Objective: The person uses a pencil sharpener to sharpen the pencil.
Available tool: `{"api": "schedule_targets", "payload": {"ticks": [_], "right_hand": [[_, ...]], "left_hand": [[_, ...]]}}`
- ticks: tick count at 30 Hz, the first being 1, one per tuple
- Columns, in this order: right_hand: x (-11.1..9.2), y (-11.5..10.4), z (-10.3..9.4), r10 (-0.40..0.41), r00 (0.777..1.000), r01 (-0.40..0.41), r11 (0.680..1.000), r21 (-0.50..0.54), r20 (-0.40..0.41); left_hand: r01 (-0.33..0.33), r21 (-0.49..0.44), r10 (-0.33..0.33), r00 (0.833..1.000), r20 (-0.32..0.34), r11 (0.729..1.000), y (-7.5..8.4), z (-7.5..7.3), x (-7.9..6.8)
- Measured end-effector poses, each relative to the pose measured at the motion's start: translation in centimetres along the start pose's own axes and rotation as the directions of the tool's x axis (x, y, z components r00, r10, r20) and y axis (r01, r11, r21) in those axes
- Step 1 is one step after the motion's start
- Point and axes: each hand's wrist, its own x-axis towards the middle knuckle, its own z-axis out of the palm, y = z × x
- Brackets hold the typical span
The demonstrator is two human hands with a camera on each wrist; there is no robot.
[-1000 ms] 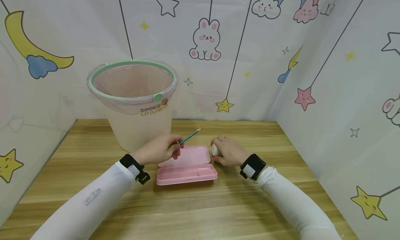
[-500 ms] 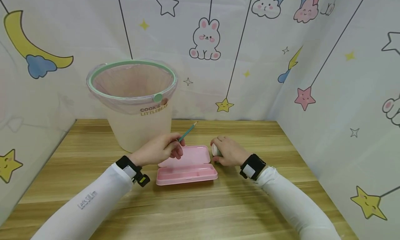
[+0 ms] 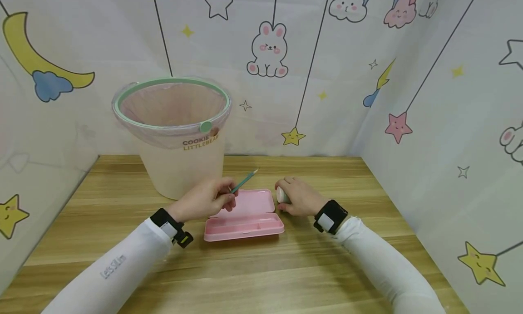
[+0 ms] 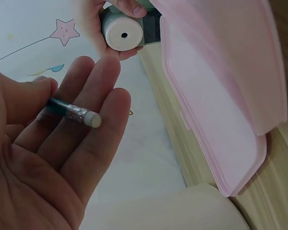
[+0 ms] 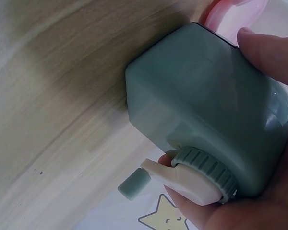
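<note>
My left hand (image 3: 208, 197) pinches a teal pencil (image 3: 244, 181) between thumb and fingers, over the open lid of a pink pencil case (image 3: 245, 234). The pencil's point slants up and away to the right; its white eraser (image 4: 92, 119) faces the left wrist camera. To the right of the case, my right hand (image 3: 301, 197) grips a green crank pencil sharpener (image 5: 197, 100) that rests on the table. Its cream crank (image 5: 185, 182) with a green knob sticks out on one side. A round cream face with a dark hole (image 4: 124, 35) points toward the left hand.
A large cream bin (image 3: 180, 169) with a green rim and a clear liner stands at the back left. Wood-grain table (image 3: 253, 282) surrounds the case. White printed cloth walls (image 3: 245, 119) border the table at the back and sides.
The pencil's point tipped upward, then came back down, ending a little farther left. My left hand shifted slightly left. My right hand and the sharpener stayed in place.
</note>
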Motion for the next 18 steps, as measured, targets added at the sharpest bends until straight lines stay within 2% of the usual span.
{"api": "schedule_targets", "payload": {"ticks": [10, 13, 16, 18], "right_hand": [[-0.3, -0.2, -0.7, 0.007, 1.0, -0.007, 0.998, 0.059, -0.007], [-0.6, -0.6, -1.3, 0.008, 1.0, -0.006, 0.997, 0.072, -0.025], [-0.8, -1.0, -1.5, -0.049, 0.992, 0.055, 0.997, 0.049, -0.115], [-1.0, -1.3, -1.3, -0.13, 0.966, 0.135, 0.991, 0.008, -0.222]], "left_hand": [[0.01, 0.102, -0.014, 0.999, 0.031, 0.995, -0.7, 0.2, -0.4], [0.005, 0.165, -0.013, 0.999, 0.05, 0.986, -0.8, 0.3, -0.5], [-0.008, 0.256, -0.008, 0.998, 0.062, 0.967, -1.0, 0.4, -0.6], [-0.007, 0.307, -0.015, 0.998, 0.066, 0.952, -1.1, 0.6, -0.7]]}}
